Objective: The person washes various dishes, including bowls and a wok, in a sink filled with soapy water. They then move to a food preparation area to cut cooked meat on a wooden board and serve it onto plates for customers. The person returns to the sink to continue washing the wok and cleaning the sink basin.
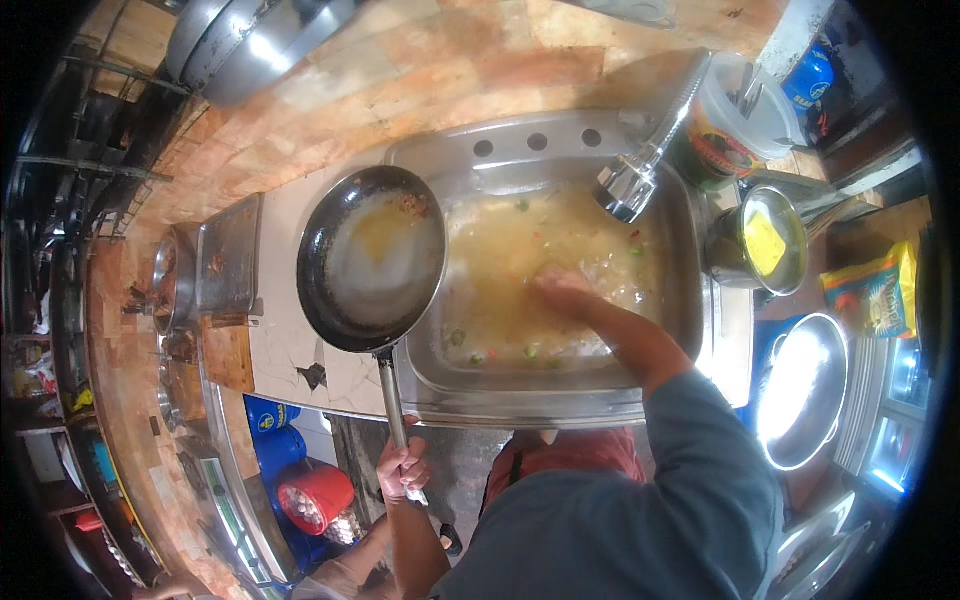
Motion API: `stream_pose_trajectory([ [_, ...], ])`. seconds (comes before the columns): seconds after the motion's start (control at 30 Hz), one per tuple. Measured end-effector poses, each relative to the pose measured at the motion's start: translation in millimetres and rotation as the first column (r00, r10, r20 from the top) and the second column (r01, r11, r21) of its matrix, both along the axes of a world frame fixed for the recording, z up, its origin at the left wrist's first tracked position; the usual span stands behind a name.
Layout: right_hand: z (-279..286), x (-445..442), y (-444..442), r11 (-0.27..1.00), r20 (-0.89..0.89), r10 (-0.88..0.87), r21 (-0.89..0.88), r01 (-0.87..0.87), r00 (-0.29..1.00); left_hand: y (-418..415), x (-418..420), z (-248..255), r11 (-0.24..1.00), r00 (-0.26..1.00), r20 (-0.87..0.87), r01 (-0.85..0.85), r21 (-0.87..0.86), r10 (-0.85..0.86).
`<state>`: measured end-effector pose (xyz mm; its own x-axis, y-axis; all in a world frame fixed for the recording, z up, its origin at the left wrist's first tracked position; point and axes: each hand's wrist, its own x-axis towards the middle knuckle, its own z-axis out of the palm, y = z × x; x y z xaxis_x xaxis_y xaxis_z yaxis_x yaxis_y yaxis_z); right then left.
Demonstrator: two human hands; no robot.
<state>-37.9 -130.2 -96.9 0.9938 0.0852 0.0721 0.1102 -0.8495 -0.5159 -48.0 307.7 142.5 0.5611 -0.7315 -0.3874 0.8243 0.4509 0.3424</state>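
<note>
My left hand [403, 469] grips the metal handle of a dark frying pan [367, 277]. The pan is held over the counter and the sink's left rim, with its inside facing up. Brownish residue and some liquid show on its worn surface. My right hand [559, 289] dips into cloudy, yellowish water [495, 262] in the stainless steel sink [517, 397]. Its fingers are blurred and partly under the water, so whether they hold anything is hidden. Bits of green and red food float around it. Above the water hangs a chrome faucet head [628, 191] on a flexible hose.
Right of the sink stand a plastic tub [724, 124] with utensils, a metal pot [731, 247] with a yellow sponge, and a large pan [802, 390]. A tray [229, 255] and cutting board [229, 352] lie left. Below is a red bucket [326, 495], near another person's leg [356, 562].
</note>
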Motion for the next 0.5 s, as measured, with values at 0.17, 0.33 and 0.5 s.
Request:
stream_pose_trajectory([
  [0.17, 22.6, 22.6, -2.6, 0.999, -0.462, -0.011, 0.032, 0.030, 0.887, 3.4, 1.4, -0.7, 0.999, 1.000, -0.012, -0.022, -0.041, 0.021],
  [0.33, 50.3, 5.5, -39.0, 0.332, -0.492, 0.017, 0.824, 0.459, 0.870, 7.6, 8.6, -4.0, 0.999, 0.999, 0.016, 0.036, 0.034, -0.036],
  [0.5, 277.6, -71.6, -101.2, -0.286, -0.531, -0.086, 0.824, 0.489, 0.843, 15.4, 15.5, -7.5, 0.992, 0.990, 0.064, 0.122, 0.024, -0.123],
])
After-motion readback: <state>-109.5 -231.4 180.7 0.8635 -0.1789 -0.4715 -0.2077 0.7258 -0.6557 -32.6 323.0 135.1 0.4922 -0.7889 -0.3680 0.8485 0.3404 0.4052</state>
